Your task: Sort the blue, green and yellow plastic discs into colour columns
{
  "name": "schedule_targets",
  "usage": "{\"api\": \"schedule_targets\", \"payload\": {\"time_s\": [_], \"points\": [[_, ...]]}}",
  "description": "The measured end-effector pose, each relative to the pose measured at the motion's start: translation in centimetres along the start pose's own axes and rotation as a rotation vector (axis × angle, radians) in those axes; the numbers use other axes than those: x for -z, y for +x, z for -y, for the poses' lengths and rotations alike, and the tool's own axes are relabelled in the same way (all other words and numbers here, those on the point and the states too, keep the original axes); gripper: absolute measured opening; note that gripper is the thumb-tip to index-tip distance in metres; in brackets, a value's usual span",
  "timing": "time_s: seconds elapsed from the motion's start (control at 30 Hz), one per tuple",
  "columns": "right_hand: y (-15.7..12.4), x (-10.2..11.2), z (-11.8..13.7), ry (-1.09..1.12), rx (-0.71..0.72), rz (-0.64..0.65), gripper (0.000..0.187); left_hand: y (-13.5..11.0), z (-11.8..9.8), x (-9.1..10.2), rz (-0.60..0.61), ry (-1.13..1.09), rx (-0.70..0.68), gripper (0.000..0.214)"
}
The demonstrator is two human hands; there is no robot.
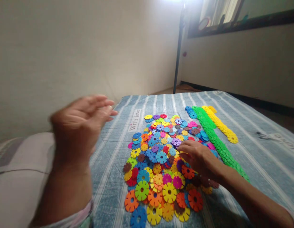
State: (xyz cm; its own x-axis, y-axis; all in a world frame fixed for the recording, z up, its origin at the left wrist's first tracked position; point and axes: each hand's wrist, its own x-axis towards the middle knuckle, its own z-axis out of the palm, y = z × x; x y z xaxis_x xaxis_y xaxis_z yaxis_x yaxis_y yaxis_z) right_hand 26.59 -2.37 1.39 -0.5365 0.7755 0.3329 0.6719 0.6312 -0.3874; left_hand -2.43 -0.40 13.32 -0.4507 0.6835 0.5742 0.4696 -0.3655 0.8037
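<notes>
My left hand (pixel 81 125) is raised at the left, off the striped cloth and slightly blurred. Its thumb and fingers are pressed together; whether something small is between them cannot be made out. Over the right side of a heap of colourful notched plastic discs (pixel 155 172), my right hand (pixel 196 155) reaches down with fingers bent and a little apart. Its fingertips are at a purple disc (pixel 176 142), and nothing shows in its grasp. An orange disc (pixel 187 171) lies just below those fingers.
Right of the heap lie a long green strip of joined discs (pixel 214 139) and a shorter yellow strip (pixel 220 125). Blue discs (pixel 191 112) sit at the green strip's far end. Striped blue cloth (pixel 108 177) covers the surface. A lit lamp stand (pixel 178 53) rises behind.
</notes>
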Motion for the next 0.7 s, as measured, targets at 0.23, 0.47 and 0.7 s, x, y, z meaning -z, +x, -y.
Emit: {"api": "schedule_targets", "payload": {"time_s": [0.23, 0.47, 0.7], "points": [[0.7, 0.3, -0.2, -0.06, -0.068, 0.005, 0.018, -0.1, 9.9, -5.4, 0.182, 0.062, 0.305, 0.034], [3.4, -1.5, 1.8, -0.19, -0.074, 0.179, 0.012, -1.4, 13.5, -7.0, 0.07, -0.033, 0.51, 0.027], [3.0, -1.5, 1.2, -0.152, -0.129, 0.194, 0.01, -1.5, 14.8, -7.2, 0.121, -0.017, 0.503, 0.029]]}}
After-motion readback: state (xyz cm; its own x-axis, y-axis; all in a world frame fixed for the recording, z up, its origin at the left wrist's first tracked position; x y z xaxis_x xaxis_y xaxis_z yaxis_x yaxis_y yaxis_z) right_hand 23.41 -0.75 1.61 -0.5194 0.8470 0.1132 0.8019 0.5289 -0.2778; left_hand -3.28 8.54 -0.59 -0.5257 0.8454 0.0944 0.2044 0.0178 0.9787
